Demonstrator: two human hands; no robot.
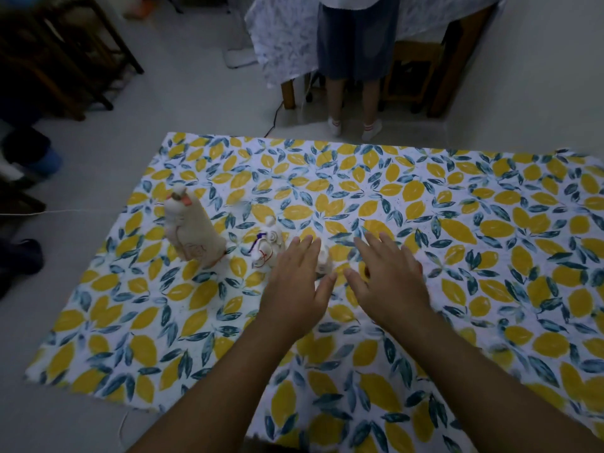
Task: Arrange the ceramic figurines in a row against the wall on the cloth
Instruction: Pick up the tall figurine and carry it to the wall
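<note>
A tall cream ceramic figurine (191,230) stands upright on the left part of the lemon-print cloth (457,223). Right of it sits a shorter white figurine (266,245) with red and purple marks. A third small white figurine (324,260) shows between my two hands, mostly hidden. My left hand (294,282) hovers with fingers spread, beside the short figurine and the small one. My right hand (389,276) is spread flat just right of the small figurine. Neither hand grips anything.
The cloth lies on a pale floor (98,322). A person (356,60) in a skirt and socks stands beyond the cloth's far edge, by a cloth-covered wooden table (441,34). Dark chairs (58,53) stand at the far left. A white wall (555,76) rises at the right.
</note>
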